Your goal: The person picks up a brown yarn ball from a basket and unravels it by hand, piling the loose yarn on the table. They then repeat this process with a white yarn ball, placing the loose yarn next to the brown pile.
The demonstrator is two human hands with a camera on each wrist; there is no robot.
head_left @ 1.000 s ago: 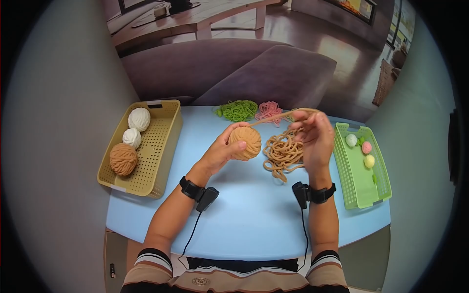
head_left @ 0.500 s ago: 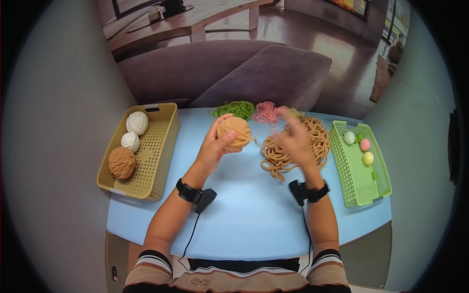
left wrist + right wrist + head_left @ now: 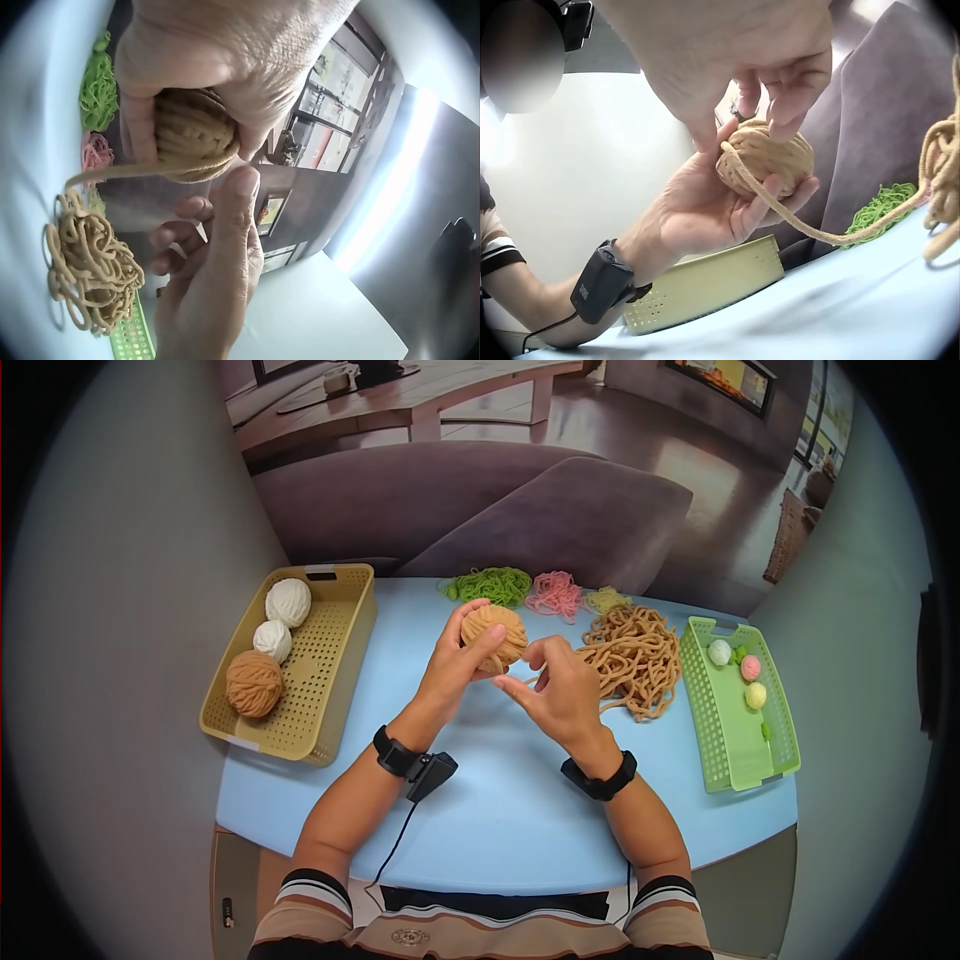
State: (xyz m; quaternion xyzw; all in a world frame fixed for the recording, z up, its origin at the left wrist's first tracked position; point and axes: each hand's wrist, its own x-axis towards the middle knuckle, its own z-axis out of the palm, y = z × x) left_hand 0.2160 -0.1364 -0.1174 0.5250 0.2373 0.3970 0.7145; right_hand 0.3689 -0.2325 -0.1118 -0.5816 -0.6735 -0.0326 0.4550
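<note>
My left hand [image 3: 447, 672] grips a tan yarn ball [image 3: 499, 630], fingers and thumb around its sides. Just right of the ball is my right hand [image 3: 566, 692], its fingers loosely bent and the thumb pointing at the ball. In the right wrist view, fingertips of the right hand [image 3: 742, 52] are close over the ball [image 3: 769, 161]; whether they touch it I cannot tell. A tan strand [image 3: 810, 230] runs from the ball to the loose tan yarn pile [image 3: 640, 658], with no finger of the right hand around it.
A tan basket [image 3: 325, 660] at the left holds white balls and a brown ball [image 3: 254, 684]. Green yarn [image 3: 495, 586], pink yarn [image 3: 554, 595] and pale yellow yarn [image 3: 606, 600] lie at the back. The green basket [image 3: 745, 745] at the right holds small balls.
My right hand has come down from its raised position with the strand, let the strand go, and moved left beside the ball. The left hand has tilted the ball and shifted slightly.
</note>
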